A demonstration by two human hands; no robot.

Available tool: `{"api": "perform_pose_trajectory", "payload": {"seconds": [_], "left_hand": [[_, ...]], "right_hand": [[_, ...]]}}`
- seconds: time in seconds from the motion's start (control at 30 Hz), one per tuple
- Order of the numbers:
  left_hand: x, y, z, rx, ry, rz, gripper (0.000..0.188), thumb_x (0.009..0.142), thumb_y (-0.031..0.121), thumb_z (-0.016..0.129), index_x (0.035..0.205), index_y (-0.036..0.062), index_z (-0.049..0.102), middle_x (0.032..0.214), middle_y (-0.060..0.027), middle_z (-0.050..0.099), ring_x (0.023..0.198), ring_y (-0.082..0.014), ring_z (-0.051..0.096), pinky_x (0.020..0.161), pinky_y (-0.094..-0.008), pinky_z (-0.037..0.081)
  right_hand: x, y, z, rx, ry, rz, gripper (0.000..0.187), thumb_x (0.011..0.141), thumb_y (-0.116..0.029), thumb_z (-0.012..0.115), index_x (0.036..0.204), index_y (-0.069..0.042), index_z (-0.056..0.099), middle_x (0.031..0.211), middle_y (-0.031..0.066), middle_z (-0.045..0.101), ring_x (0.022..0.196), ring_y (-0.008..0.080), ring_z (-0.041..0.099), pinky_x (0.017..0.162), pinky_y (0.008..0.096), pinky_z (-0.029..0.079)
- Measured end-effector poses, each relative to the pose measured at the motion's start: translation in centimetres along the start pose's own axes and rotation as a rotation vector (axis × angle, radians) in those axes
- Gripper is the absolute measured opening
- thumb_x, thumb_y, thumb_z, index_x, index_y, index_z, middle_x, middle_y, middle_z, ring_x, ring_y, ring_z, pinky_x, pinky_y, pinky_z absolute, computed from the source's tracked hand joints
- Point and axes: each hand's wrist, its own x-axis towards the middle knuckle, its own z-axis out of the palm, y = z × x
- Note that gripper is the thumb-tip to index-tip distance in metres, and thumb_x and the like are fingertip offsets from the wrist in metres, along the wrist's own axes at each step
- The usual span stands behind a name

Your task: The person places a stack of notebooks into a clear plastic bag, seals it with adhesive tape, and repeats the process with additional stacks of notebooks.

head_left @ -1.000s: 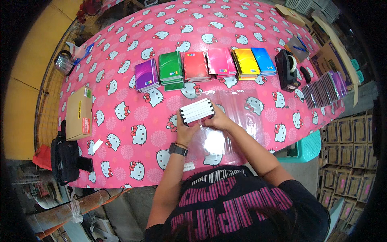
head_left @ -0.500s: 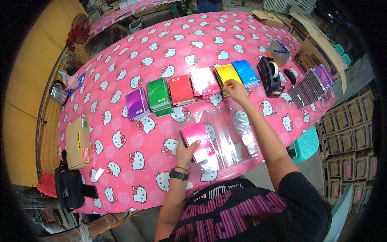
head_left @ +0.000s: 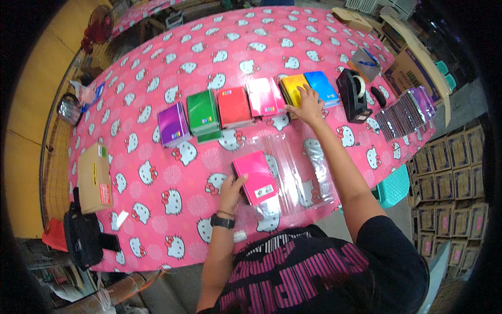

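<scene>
My left hand [head_left: 230, 194] grips the left edge of a pink spiral notebook [head_left: 256, 178], thumb on top. That notebook lies on clear plastic sleeves [head_left: 296, 183], and whether others lie beneath it I cannot tell. My right hand [head_left: 307, 106] rests with spread fingers over the stack of yellow notebooks [head_left: 293, 86], its thumb toward the light-pink stack [head_left: 264, 98]. In the same row stand purple notebooks [head_left: 173, 124], green notebooks [head_left: 202, 112], red notebooks [head_left: 235, 107] and blue notebooks [head_left: 320, 88].
Right of the row are a black tape dispenser [head_left: 354, 97], a black stapler-like object [head_left: 378, 96] and a long row of packed purple notebooks [head_left: 405, 113]. At left lie a cardboard box [head_left: 95, 178] and a black bag [head_left: 83, 235]. A teal stool [head_left: 393, 187] stands beside the table.
My right hand's fingers have gone from bent together at the yellow stack's lower edge to spread over it. My left hand stays on the pink notebook. The view has shifted slightly.
</scene>
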Motion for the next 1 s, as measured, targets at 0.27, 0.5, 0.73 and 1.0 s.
{"api": "perform_pose_trajectory", "payload": {"seconds": [0.27, 0.5, 0.73, 1.0], "left_hand": [[0.1, -0.4, -0.1, -0.010, -0.035, 0.076, 0.026, 0.085, 0.022, 0.064, 0.097, -0.0005, 0.059, 0.089, -0.0024, 0.061, 0.078, -0.0081, 0.055, 0.070, -0.0230, 0.044], [0.4, -0.7, -0.7, 0.071, -0.010, 0.048, 0.032, 0.091, 0.032, 0.056, 0.097, 0.0013, 0.060, 0.090, -0.0003, 0.061, 0.076, -0.0057, 0.055, 0.068, -0.0205, 0.044], [-0.5, -0.2, 0.3, -0.037, -0.134, 0.160, 0.033, 0.087, 0.016, 0.061, 0.113, -0.0020, 0.050, 0.101, -0.0078, 0.061, 0.088, -0.0122, 0.060, 0.077, -0.0247, 0.048], [-0.2, -0.3, 0.1, -0.106, -0.147, 0.138, 0.036, 0.083, 0.008, 0.063, 0.114, -0.0048, 0.049, 0.107, -0.0104, 0.060, 0.093, -0.0147, 0.059, 0.082, -0.0279, 0.047]], "right_hand": [[-2.5, 3.2, -1.0, 0.240, 0.297, -0.278, 0.027, 0.077, -0.016, 0.065, 0.104, -0.010, 0.061, 0.087, 0.0029, 0.065, 0.083, 0.0187, 0.060, 0.069, 0.0388, 0.046], [-6.5, -6.8, -7.9, 0.769, -0.842, -0.633, 0.030, 0.083, -0.018, 0.065, 0.107, 0.000, 0.059, 0.093, 0.0085, 0.064, 0.089, 0.0160, 0.059, 0.078, 0.0305, 0.048], [-6.4, -8.0, 0.1, 0.569, -0.160, -0.514, 0.042, 0.070, -0.017, 0.072, 0.107, -0.004, 0.060, 0.110, 0.0161, 0.058, 0.109, 0.0338, 0.051, 0.093, 0.0393, 0.042], [1.1, 8.8, -2.1, -0.258, 0.118, -0.225, 0.036, 0.075, -0.017, 0.066, 0.110, -0.016, 0.059, 0.109, 0.0074, 0.061, 0.108, 0.0272, 0.054, 0.089, 0.0577, 0.038]]}}
